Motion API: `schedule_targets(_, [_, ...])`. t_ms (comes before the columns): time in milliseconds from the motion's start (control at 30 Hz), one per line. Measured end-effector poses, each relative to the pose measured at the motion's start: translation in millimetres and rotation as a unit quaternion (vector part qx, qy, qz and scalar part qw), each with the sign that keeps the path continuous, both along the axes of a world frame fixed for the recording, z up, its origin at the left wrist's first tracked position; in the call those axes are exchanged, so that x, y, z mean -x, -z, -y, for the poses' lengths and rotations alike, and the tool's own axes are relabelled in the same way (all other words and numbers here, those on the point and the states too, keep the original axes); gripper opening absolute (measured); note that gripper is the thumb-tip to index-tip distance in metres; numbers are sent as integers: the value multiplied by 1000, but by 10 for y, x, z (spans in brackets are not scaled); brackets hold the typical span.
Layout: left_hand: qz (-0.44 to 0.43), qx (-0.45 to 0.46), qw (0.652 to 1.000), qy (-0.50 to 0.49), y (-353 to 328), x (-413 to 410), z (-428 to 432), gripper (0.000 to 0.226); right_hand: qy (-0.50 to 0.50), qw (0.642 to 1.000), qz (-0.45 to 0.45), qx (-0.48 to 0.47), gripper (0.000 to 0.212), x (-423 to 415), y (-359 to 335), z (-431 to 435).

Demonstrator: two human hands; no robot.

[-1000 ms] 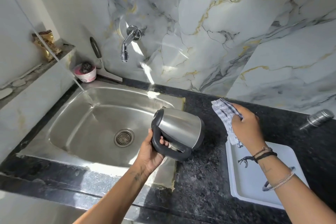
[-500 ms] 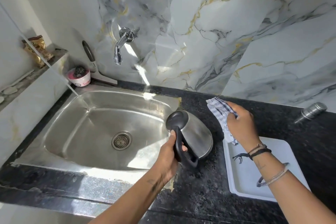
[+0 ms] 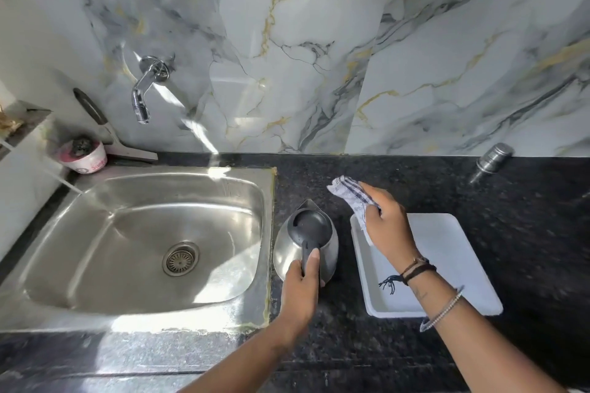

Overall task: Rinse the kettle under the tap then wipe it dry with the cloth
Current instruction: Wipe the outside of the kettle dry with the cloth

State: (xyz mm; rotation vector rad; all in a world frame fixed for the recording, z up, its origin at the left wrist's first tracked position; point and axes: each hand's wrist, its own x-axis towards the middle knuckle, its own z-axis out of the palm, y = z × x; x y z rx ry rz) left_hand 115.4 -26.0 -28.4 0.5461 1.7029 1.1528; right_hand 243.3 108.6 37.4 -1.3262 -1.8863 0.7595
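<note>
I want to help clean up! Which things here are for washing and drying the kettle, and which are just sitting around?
For the job: kettle, cloth, tap, sink.

Just sitting around: white tray, pink cup, squeegee, steel shaker.

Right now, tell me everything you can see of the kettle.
The kettle is a shiny steel-looking jug with a dark lid, a pointed spout facing the wall and a dark handle toward the person. It stands upright on the black counter, between the sink and the white tray. The left hand grips its handle; the cloth is apart from it.
</note>
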Motion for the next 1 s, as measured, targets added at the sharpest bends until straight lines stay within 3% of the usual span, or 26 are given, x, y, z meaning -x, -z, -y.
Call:
schedule_targets(100, [-162,42,986,18,-53,60,58,67,-55,998,-9,-13,47,45,103,70])
schedule_targets(167, [-291,73,953,37,-53,107,134,93,-107,994,13,-27,48,153,154,135])
schedule_targets(233, [-381,68,918,83,-44,124,156,105,-194,975,76,-72,48,293,184,200])
schedule_targets(300, [-424,64,894,134,-55,112,115,96,-277,933,191,-125,50,398,232,222])
schedule_targets(400, [-446,72,876,170,-83,59,65,82,-299,897,288,-151,58,436,240,197])
schedule_targets(567, [-437,111,873,188,-63,-4,49,82,-270,889,297,-220,68,178,272,193])
schedule_targets(733, [-445,98,869,191,-46,-10,43,82,-221,917,283,-173,67,36,228,131])
schedule_targets(867, [-442,99,870,195,-20,11,43,84,-73,985,123,-98,61,243,98,63])
schedule_targets(933, [-438,91,871,201,-7,19,59,85,-124,979,115,-112,68,373,17,66])
schedule_targets(1000, [-436,91,871,206,-6,22,63,83,-264,923,238,-147,78,484,9,115])
